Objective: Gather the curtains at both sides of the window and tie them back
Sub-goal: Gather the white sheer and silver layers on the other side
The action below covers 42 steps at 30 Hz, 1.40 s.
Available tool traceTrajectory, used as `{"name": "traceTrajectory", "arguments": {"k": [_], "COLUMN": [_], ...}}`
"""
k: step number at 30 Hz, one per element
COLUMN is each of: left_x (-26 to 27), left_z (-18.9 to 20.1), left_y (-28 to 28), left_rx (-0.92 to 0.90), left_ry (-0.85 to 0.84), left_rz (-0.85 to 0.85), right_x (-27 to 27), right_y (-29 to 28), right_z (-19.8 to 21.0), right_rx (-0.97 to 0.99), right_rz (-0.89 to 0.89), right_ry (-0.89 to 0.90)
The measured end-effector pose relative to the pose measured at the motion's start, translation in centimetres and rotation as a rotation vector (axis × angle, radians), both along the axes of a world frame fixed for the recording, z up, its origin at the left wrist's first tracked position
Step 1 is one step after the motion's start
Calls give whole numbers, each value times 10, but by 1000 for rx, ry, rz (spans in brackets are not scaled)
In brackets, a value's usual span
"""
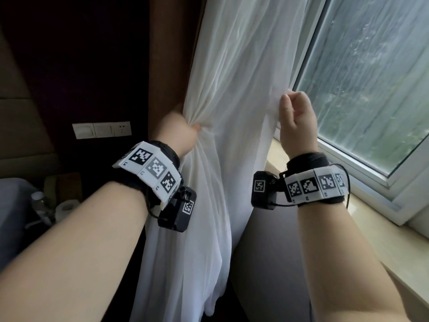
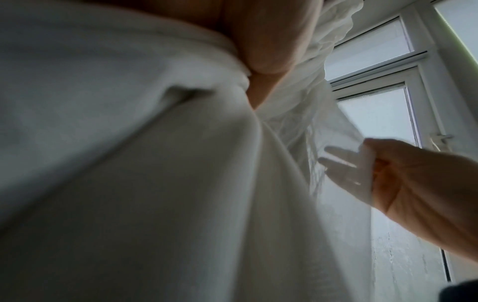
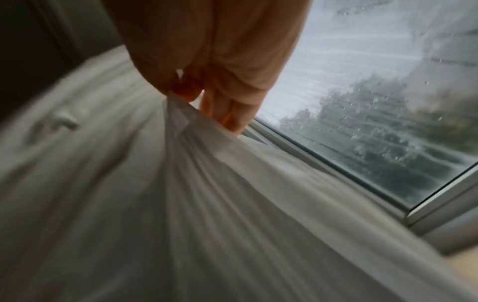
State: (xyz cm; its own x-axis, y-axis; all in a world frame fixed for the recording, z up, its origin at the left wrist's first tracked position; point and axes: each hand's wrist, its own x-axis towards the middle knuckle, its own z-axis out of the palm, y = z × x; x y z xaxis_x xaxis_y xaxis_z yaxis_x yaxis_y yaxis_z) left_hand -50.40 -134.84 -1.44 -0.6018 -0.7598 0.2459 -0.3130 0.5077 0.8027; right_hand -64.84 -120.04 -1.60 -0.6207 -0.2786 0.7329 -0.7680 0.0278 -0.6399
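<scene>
- Both hands grip the white curtain [image 1: 234,94]: left hand [image 1: 178,131] bunches folds, right hand [image 1: 296,119] pinches its free edge.
- Thin pinch risks slipping, spilling gathered folds.

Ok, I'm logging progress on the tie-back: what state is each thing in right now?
White sheer curtain: bunched, pulled left, not tied.
Left hand: grips the gathered fabric.
Right hand: pinches the curtain's free edge.
Window: uncovered on the right, glass spotted with drops.
Brown curtain: hangs behind the sheer one.
</scene>
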Motion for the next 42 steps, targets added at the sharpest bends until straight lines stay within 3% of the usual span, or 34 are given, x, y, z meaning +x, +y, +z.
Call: {"name": "traceTrajectory", "arguments": {"k": [4,8,10,15,18,21,23,26,28,31,34,42], "left_x": [1,1,3,9,-1,-12,-14,-13,-14,-12,-13,-11], "left_z": [-3,-13,-15,-4,-2,-6,-10,-13,-14,-15,-15,-15], "left_y": [5,15,16,20,24,16,8,-2,-6,-8,-9,-8], "left_rx": [38,177,281,411,402,200,118,57,54,40,23,20], "left_ry": [68,163,202,160,219,166,167,162,157,159,167,157], "left_rz": [-17,-149,-247,-380,-234,30,94,115,105,113,117,110], "right_x": [29,56,64,67,72,68,52,14,-14,-34,-33,-14], "right_y": [-1,-16,-21,-26,-34,-38,-31,-15,-10,-10,-22,-32], "right_z": [12,51,70,106,115,116,113,77,27,-54,-110,-141], "right_rx": [-135,219,378,795,858,891,817,383,133,272,234,109], "right_rz": [401,623,639,440,470,546,570,460,230,-23,-19,-39], "right_ry": [-167,-225,-189,87,103,73,11,-313,-508,-724,-820,-771]}}
